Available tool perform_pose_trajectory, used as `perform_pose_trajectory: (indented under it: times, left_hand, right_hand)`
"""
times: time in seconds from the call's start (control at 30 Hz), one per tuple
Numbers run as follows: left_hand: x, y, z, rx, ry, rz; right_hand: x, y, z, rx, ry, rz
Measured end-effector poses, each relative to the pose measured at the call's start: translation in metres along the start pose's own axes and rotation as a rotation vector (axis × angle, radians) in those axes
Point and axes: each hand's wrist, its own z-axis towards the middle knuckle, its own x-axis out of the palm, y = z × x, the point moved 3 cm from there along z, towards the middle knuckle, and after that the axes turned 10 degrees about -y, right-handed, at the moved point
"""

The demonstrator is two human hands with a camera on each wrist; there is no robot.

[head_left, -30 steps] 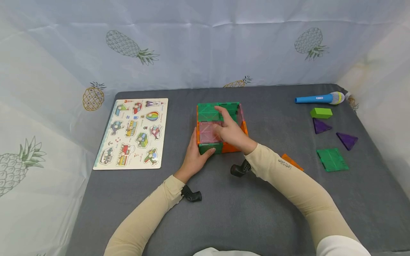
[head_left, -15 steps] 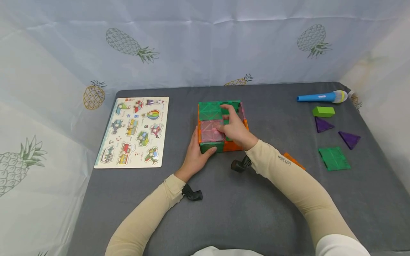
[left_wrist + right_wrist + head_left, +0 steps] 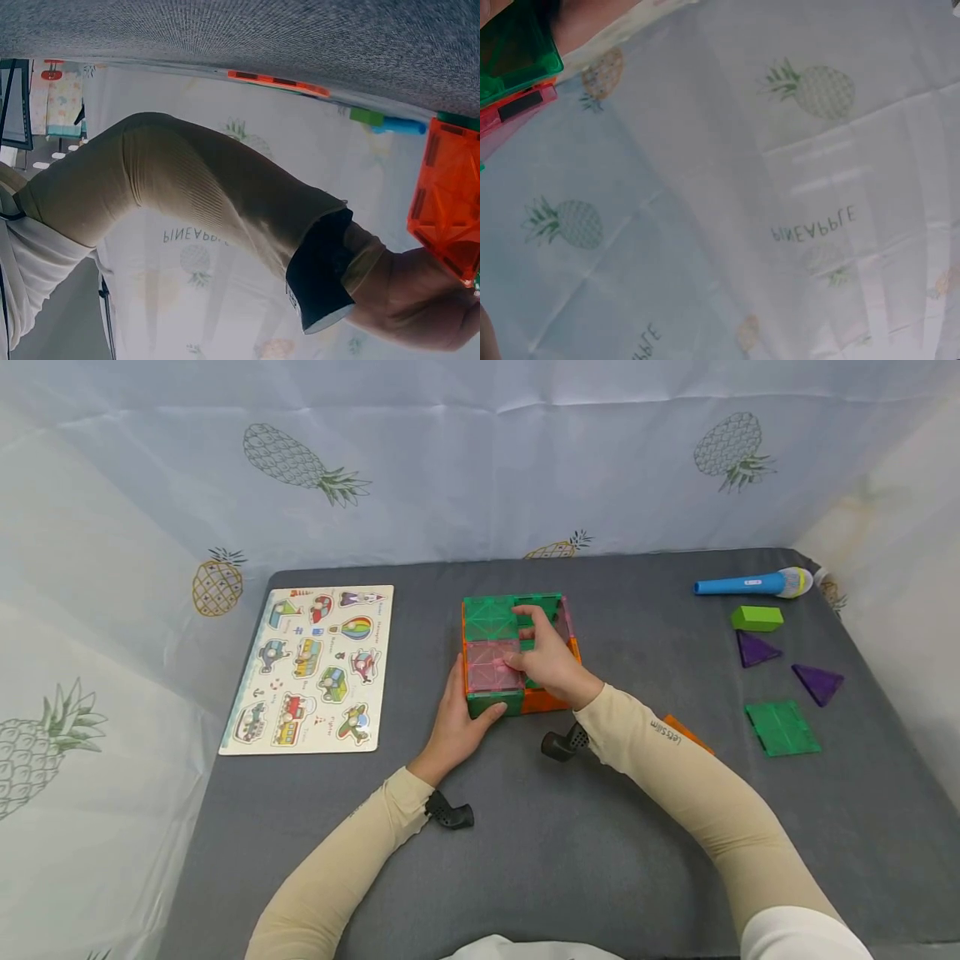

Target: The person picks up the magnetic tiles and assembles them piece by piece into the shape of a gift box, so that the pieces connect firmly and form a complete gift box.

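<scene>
A low box of see-through magnetic tiles stands mid-table in the head view, with a green tile and a pink tile on the left half of its top. Its right half is uncovered. My left hand holds the near left corner, fingers along the left side and thumb on the green front tile. My right hand is over the uncovered half, its thumb touching the pink tile's right edge; whether fingers reach underneath is hidden. An orange side wall shows in the left wrist view.
A picture puzzle board lies left. To the right are a blue toy microphone, a light green block, purple triangles and a green square tile. An orange tile lies partly behind the right forearm.
My right hand has shifted slightly right from over the green and pink tiles, baring more of both; its fingers are now over the uncovered half. The left hand keeps its hold.
</scene>
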Motion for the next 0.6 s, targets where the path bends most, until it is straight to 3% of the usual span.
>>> perform_pose_trajectory:
  times: [0.2, 0.47, 0.53, 0.6]
  left_hand:
    - [0.0, 0.001, 0.0, 0.008, 0.001, -0.001]
    - [0.0, 0.001, -0.001, 0.007, -0.009, -0.002]
    - [0.0, 0.001, -0.001, 0.007, -0.012, 0.003]
    - [0.0, 0.001, -0.001, 0.002, -0.013, 0.006]
  right_hand:
    - [-0.001, 0.0, 0.001, 0.016, 0.034, -0.021]
    - [-0.004, 0.001, 0.002, 0.109, 0.115, 0.101]
    - [-0.009, 0.004, -0.001, 0.08, 0.114, -0.008]
    - [-0.018, 0.01, -0.007, -0.021, 0.086, -0.195]
